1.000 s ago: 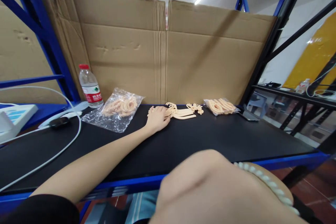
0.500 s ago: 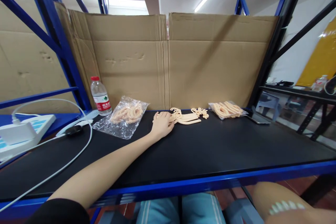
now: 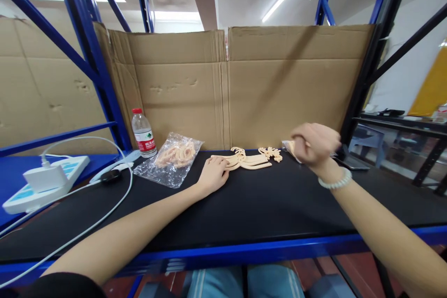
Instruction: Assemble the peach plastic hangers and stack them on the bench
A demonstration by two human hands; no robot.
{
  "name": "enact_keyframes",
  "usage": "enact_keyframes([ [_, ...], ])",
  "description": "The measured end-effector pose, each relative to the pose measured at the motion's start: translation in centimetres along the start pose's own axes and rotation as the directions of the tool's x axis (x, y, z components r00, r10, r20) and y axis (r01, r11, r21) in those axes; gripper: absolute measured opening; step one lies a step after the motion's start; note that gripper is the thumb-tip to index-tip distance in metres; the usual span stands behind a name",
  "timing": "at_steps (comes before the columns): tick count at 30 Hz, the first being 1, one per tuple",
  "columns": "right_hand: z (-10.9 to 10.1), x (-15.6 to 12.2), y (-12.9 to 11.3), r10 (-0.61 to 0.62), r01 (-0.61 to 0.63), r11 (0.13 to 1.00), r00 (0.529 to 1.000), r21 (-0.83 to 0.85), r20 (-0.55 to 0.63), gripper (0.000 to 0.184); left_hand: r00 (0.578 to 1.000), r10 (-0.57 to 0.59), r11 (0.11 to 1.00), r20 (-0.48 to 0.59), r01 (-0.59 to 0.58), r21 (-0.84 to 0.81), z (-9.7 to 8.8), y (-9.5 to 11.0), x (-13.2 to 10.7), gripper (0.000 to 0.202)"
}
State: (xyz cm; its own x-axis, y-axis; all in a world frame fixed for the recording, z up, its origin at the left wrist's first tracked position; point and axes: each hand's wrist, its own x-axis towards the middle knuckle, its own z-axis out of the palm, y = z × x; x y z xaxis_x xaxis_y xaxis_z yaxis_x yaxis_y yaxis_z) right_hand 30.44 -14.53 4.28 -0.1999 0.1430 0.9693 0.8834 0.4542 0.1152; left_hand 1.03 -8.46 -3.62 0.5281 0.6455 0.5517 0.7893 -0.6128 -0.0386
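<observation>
My left hand (image 3: 213, 175) lies on the black table top with its fingers stretched flat over the left end of a cream-coloured, carved-looking ornamental piece (image 3: 254, 161). This piece has long curved strips and a curled top. A smaller cream scrolled piece (image 3: 270, 153) lies just behind its right end. My right hand (image 3: 316, 145), with a pale bead bracelet (image 3: 335, 180) at the wrist, is raised over the right side of the table. Its fingers are curled into a loose fist, blurred by motion, and no held thing shows. Behind it, a clear bag of cream pieces (image 3: 289, 146) is mostly hidden.
An opened-out clear plastic bag (image 3: 164, 176) with cream pieces sits left of my left hand. A red-capped water bottle (image 3: 143, 134) stands behind it. White cables and a power strip (image 3: 45, 191) lie far left. A phone-like flat object (image 3: 354, 163) lies right. Cardboard (image 3: 181, 102) walls the back.
My right hand has risen from beside my lap to above the right side of the table, covering most of the right bag. My left hand stays on the cream piece. The view has shifted slightly.
</observation>
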Motion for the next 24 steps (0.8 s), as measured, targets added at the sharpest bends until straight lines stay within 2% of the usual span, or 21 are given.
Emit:
enact_keyframes([
  [2, 3.5, 0.5, 2.3, 0.117, -0.114, 0.993, 0.984, -0.034, 0.131, 0.022, 1.000, 0.008, 1.000, 0.009, -0.008, -0.008, -0.1, -0.5, -0.1, 0.020],
  [3, 5.1, 0.3, 3.3, 0.206, -0.209, 0.977, 0.914, -0.030, 0.349, 0.025, 1.000, 0.012, 1.000, 0.014, -0.012, -0.014, -0.1, -0.7, -0.2, 0.021],
  [4, 6.5, -0.2, 4.3, 0.196, -0.215, 0.976, 0.868, -0.010, 0.457, 0.027, 1.000, 0.016, 1.000, 0.018, -0.016, -0.021, -0.1, -0.9, -0.2, 0.021],
  [6, 8.5, -1.9, 5.6, 0.140, -0.194, 0.980, 0.801, 0.032, 0.582, 0.027, 0.999, 0.023, 0.999, 0.026, -0.022, -0.039, 0.0, -1.1, -0.1, 0.022],
  [8, 9.4, -3.7, 6.4, 0.092, -0.177, 0.982, 0.748, 0.064, 0.657, 0.030, 0.999, 0.023, 0.998, 0.034, -0.022, -0.056, 0.0, -1.1, 0.0, 0.022],
  [13, 9.5, -6.3, 7.2, 0.094, -0.182, 0.982, 0.669, 0.040, 0.737, 0.036, 0.999, -0.009, 0.997, 0.039, 0.012, -0.076, 0.1, -1.1, 0.0, 0.023],
  [17, 9.8, -6.6, 7.4, 0.130, -0.168, 0.985, 0.619, -0.030, 0.774, 0.026, 0.999, -0.028, 0.996, 0.037, 0.031, -0.081, 0.2, -1.2, 0.0, 0.023],
  [20, 10.0, -6.7, 7.2, 0.177, -0.156, 0.982, 0.604, -0.103, 0.777, 0.022, 0.998, -0.039, 0.996, 0.044, 0.042, -0.085, 0.2, -1.2, 0.1, 0.021],
  [24, 10.2, -6.7, 6.7, 0.221, -0.137, 0.975, 0.616, -0.173, 0.756, 0.023, 0.997, -0.050, 0.994, 0.060, 0.056, -0.092, 0.1, -1.1, 0.1, 0.020],
])
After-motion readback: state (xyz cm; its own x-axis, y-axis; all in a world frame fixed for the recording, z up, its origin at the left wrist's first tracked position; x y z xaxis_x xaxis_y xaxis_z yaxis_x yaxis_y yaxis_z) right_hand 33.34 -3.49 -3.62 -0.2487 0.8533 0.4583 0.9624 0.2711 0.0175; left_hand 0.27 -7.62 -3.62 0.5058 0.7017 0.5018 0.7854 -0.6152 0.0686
